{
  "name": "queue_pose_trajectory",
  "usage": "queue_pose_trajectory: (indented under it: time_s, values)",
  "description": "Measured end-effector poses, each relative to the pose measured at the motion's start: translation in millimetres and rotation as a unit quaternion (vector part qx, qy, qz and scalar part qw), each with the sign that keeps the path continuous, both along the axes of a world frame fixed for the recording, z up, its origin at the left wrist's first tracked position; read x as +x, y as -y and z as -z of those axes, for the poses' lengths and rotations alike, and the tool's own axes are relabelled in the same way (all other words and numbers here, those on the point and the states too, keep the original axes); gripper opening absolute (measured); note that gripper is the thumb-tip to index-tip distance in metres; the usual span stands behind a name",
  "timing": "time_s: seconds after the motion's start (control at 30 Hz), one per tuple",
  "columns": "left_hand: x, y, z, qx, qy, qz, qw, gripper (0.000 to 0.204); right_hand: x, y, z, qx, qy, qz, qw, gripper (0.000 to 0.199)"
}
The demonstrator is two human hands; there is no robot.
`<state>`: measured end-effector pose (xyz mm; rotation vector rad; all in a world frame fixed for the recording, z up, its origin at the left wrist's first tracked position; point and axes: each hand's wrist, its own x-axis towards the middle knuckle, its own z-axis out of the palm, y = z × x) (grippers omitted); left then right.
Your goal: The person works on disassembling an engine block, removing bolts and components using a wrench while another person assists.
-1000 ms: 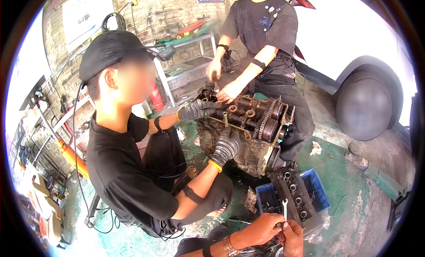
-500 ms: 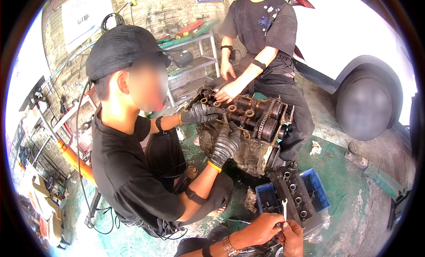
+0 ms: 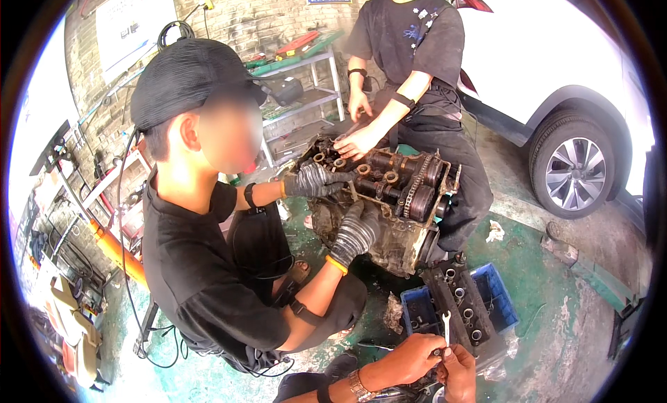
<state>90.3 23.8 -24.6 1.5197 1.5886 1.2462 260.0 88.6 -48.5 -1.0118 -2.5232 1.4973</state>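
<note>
My left hand (image 3: 410,361), with a metal watch at the wrist, is closed, its fingertips pinched on a small dark part (image 3: 439,352) too small to name. Right beside it, my right hand (image 3: 458,375) grips a silver open-end wrench (image 3: 447,325), jaw pointing up. Both hands meet at the lower edge, just in front of a dark tray of sockets (image 3: 460,299) lying across a blue crate (image 3: 501,292). Beyond them sits a greasy engine (image 3: 382,229) with its camshafts and timing chain (image 3: 419,187) exposed.
At the left, a person in a black cap (image 3: 229,264) has striped gloves (image 3: 356,229) on the engine. Across it, another person (image 3: 410,62) rests a bare hand on its top. A white car (image 3: 542,48) stands right, near a green lift arm (image 3: 597,278). A tool cart (image 3: 306,90) stands behind.
The gloved person's lower hand has shifted slightly on the engine's side, and the capped head has moved a little left. My hands and the wrench look the same.
</note>
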Motion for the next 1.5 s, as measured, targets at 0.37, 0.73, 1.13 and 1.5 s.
queue_pose_trajectory:
  time_s: [0.37,0.73,1.13,1.5]
  values:
    - [1,-2,4,-0.003,-0.011,0.002,1.0,0.017,-19,-5,15,-0.16,-0.189,0.132,0.96,0.02]
    - [0,-1,4,-0.005,-0.01,0.003,1.0,0.016,-17,-4,21,-0.315,-0.263,0.196,0.891,0.021]
    - [0,-2,4,-0.007,-0.017,0.0,1.0,0.016,-10,-1,11,-0.236,-0.185,0.146,0.943,0.023]
    - [0,-1,2,-0.007,-0.018,0.001,1.0,0.017,-2,6,-8,-0.08,-0.052,0.059,0.994,0.031]
